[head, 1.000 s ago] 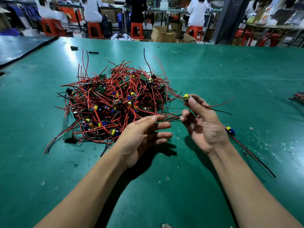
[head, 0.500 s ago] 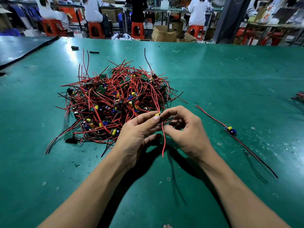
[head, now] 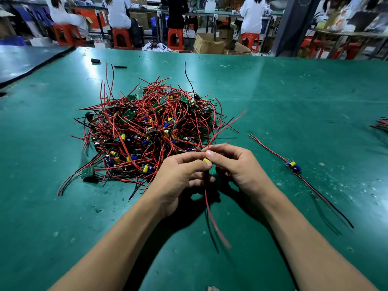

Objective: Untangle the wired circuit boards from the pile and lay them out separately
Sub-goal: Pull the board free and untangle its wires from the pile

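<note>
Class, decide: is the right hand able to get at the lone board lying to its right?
Probably yes: only bare table lies between right hand and lone board. But it is busy pinching the held board.

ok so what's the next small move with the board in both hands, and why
Probably carry it right and lay it beside the lone board. The left hand and right hand both pinch the held board, and its red wires seem free of the pile.

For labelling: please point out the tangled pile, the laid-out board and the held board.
tangled pile (head: pixel 147 131): head view, its red-wire middle.
laid-out board (head: pixel 293 166): head view, its component block.
held board (head: pixel 206 160): head view, its yellow capacitor.
</note>
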Tool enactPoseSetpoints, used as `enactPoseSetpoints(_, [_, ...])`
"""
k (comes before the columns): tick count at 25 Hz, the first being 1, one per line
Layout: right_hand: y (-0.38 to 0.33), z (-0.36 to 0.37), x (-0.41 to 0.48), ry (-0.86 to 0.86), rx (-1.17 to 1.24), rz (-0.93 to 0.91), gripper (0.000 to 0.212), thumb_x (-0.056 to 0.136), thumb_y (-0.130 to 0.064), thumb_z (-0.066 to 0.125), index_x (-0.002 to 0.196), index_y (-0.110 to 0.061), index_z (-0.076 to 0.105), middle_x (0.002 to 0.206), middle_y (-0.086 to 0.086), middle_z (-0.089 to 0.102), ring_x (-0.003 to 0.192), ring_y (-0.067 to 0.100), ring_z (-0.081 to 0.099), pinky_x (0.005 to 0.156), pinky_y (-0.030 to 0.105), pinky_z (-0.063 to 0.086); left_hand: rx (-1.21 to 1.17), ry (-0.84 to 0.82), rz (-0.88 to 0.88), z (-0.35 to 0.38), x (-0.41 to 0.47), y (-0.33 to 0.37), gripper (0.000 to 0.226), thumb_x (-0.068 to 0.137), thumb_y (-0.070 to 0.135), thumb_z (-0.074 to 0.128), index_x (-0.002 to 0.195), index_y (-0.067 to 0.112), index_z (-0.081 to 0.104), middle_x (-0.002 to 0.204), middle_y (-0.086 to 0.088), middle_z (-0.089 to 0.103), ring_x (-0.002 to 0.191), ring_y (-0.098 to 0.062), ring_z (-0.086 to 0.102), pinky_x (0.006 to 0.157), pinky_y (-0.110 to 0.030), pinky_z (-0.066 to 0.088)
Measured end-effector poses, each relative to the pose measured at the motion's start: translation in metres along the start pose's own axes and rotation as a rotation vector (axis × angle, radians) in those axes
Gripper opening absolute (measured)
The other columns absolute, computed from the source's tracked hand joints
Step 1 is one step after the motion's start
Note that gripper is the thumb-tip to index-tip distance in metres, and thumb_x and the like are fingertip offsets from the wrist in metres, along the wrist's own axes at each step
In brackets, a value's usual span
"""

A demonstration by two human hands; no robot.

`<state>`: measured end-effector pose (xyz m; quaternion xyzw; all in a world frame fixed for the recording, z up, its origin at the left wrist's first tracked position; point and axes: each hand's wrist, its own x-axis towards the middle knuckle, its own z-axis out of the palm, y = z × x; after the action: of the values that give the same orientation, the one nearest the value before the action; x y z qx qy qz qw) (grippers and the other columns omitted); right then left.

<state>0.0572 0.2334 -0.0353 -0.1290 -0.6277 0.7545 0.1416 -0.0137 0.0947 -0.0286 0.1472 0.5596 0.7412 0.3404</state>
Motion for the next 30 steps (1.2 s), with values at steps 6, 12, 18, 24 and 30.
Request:
enactPoseSetpoints(6, [-0.0005, -0.0025, 0.0026, 0.001, 0.018, 0.033, 0.010, 0.085, -0.019, 0.077, 0.095, -0.016, 0.079, 0.095, 0.008, 0.075, 0.081, 0.015, 0.068, 0.069, 0.028, 0.054, 0.046, 0.001, -0.027, 0.0020, -0.0008, 0.0011, 0.013, 0.091, 0.013, 0.064, 0.098, 0.006, 0.074, 0.085, -0.013, 0.073, 0.057, -0.017, 0.061, 0.057, -0.025, 0.050])
enactPoseSetpoints(12, [0.0025, 0.0025, 0.0022, 0.005, 0.094, 0.082, 0.015, 0.079, -0.021, 0.081, 0.092, -0.015, 0.077, 0.090, 0.008, 0.072, 0.073, 0.015, 0.067, 0.055, 0.028, 0.055, 0.060, 0.064, 0.021, 0.0031, -0.0047, 0.0032, 0.012, 0.091, 0.002, 0.061, 0.089, 0.002, 0.073, 0.078, -0.016, 0.072, 0.060, -0.026, 0.070, 0.051, -0.028, 0.057])
enactPoseSetpoints(18, [0.0035, 0.0006, 0.0035, 0.006, 0.108, 0.103, 0.008, 0.080, -0.024, 0.081, 0.082, -0.019, 0.075, 0.086, 0.008, 0.068, 0.069, 0.013, 0.064, 0.051, 0.026, 0.052, 0.128, 0.086, 0.060, 0.0063, -0.0043, -0.0016, 0.013, 0.090, 0.000, 0.062, 0.091, 0.002, 0.075, 0.080, -0.016, 0.073, 0.062, -0.026, 0.070, 0.058, -0.032, 0.059])
enactPoseSetpoints(24, [0.0040, 0.0037, 0.0043, 0.036, -0.029, 0.032, 0.009, 0.089, -0.018, 0.075, 0.086, -0.009, 0.075, 0.065, -0.005, 0.065, 0.051, 0.003, 0.057, 0.047, 0.019, 0.048, 0.219, 0.121, 0.111, 0.0059, -0.0022, -0.0058, 0.018, 0.091, 0.005, 0.063, 0.082, 0.008, 0.078, 0.073, -0.015, 0.071, 0.059, -0.024, 0.068, 0.058, -0.033, 0.057])
enactPoseSetpoints(30, [0.0057, 0.0072, 0.0009, 0.050, -0.108, 0.016, 0.025, 0.092, -0.023, 0.072, 0.089, 0.002, 0.073, 0.065, -0.003, 0.065, 0.052, 0.005, 0.058, 0.049, 0.017, 0.048, 0.156, 0.163, 0.088, 0.0052, -0.0012, -0.0051, 0.012, 0.088, -0.002, 0.064, 0.083, 0.000, 0.075, 0.066, -0.018, 0.068, 0.053, -0.024, 0.067, 0.053, -0.036, 0.059])
